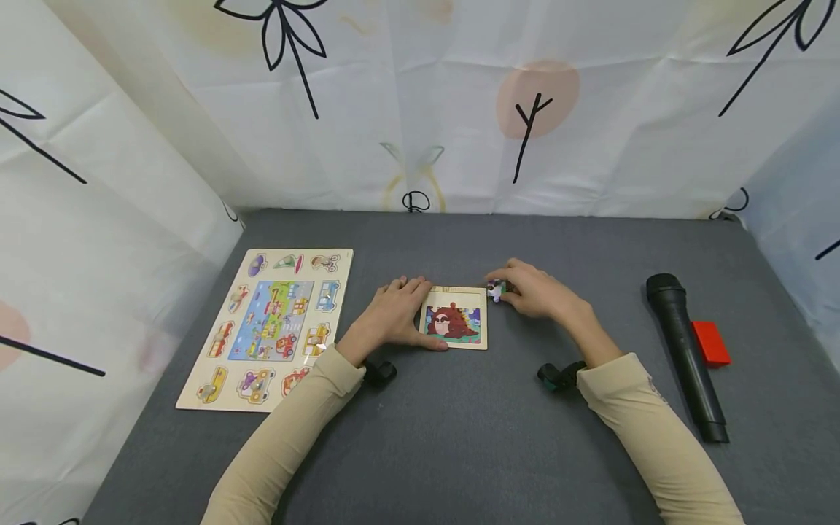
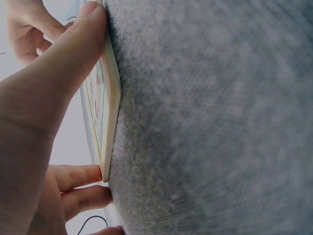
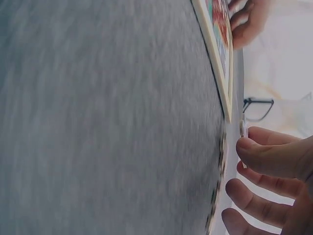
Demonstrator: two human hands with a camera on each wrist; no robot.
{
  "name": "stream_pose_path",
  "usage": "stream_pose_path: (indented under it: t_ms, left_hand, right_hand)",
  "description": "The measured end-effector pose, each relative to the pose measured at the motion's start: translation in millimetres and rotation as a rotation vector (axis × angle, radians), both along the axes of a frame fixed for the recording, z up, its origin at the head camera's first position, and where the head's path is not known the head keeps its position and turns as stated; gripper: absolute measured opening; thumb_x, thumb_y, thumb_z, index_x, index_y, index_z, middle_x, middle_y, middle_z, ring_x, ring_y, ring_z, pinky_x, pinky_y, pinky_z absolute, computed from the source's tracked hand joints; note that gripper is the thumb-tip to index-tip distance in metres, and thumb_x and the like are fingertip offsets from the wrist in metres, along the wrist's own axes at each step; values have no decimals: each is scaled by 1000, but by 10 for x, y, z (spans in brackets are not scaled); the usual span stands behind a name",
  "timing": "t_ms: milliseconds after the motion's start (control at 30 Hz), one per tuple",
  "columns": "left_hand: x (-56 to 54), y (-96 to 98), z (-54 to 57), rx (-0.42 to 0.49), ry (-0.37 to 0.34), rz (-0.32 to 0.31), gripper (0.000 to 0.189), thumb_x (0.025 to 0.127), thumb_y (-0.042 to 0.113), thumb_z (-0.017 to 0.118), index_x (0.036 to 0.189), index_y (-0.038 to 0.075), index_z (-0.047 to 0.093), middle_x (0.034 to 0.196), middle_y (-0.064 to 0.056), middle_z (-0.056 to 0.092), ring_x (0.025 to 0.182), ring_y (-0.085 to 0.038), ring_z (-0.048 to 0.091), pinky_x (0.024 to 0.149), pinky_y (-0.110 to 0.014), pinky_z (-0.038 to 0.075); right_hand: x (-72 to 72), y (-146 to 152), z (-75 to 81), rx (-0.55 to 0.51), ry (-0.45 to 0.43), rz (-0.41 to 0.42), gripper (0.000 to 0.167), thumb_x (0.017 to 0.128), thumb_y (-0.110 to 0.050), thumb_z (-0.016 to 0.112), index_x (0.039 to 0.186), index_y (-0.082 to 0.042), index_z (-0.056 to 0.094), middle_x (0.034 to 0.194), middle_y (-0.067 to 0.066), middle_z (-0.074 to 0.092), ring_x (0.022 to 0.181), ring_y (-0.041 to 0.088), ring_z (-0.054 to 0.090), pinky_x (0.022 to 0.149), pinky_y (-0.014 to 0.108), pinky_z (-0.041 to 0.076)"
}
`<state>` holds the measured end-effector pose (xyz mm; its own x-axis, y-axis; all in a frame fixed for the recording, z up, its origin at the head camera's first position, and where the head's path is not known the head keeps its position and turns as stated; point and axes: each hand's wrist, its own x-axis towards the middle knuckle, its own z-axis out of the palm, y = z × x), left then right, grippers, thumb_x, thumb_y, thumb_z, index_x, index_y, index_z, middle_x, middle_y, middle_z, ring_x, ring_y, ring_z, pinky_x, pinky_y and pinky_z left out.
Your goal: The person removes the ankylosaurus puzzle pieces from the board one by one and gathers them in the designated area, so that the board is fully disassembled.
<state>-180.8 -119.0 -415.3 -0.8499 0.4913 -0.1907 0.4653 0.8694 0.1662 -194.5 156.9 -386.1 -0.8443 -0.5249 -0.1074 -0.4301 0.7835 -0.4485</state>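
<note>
My left hand (image 1: 397, 318) lies against the left side of a small wooden jigsaw tray (image 1: 453, 292), fingers and thumb extended. In the left wrist view its thumb (image 2: 73, 54) reaches along one edge while fingertips touch the far corner. A partly filled picture (image 1: 453, 323) with a red-haired figure fills the tray's lower part; its top outline is uneven. Beside the tray's upper right corner, my right hand (image 1: 533, 290) pinches a small multicoloured jigsaw piece (image 1: 496, 290) between thumb and index finger. The right wrist view shows that piece (image 3: 243, 127) edge-on, held upright.
Left of the tray lies a large wooden knob-puzzle board (image 1: 216, 328), partly behind the left sleeve. A black microphone (image 1: 685, 357) and a red block (image 1: 711, 344) are at the right. Several thin pieces (image 3: 223, 156) line the table in the right wrist view. Cloth walls border the grey table (image 1: 459, 452).
</note>
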Motion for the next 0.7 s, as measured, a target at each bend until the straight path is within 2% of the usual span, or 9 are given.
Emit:
stream_pose_path:
  t_ms: [233, 400, 567, 700]
  left_hand:
    - [-4, 1, 11, -10, -8, 3, 116, 70, 81, 74, 158, 16, 35, 164, -11, 37, 151, -45, 34, 117, -64, 37]
    - [0, 1, 26, -6, 4, -3, 116, 70, 80, 74, 157, 14, 36, 164, -12, 38, 151, -45, 35, 116, -64, 38]
    - [2, 0, 17, -4, 4, -4, 116, 70, 81, 74, 157, 14, 36, 163, -11, 39, 150, -44, 36, 116, -64, 38]
    - [5, -3, 15, -4, 2, -4, 116, 70, 81, 74, 157, 14, 36, 163, -11, 39, 150, -44, 36, 115, -64, 38]
  right_hand:
    - [-13, 183, 47, 12, 5, -33, 38, 99, -3, 62, 136, -3, 64, 117, 21, 61, 84, 24, 56, 71, 38, 47]
    - [-51, 323, 59, 31, -29, -55, 38, 100, -3, 60, 137, -4, 63, 124, 23, 60, 86, 24, 55, 74, 40, 46]
    - [-71, 453, 58, 59, -24, -72, 38, 99, -3, 61, 137, -2, 63, 124, 24, 60, 85, 24, 54, 76, 43, 45]
    - [-86, 544, 49, 79, -22, -84, 39, 100, -1, 60, 138, 0, 61, 127, 27, 58, 94, 31, 58, 80, 49, 47]
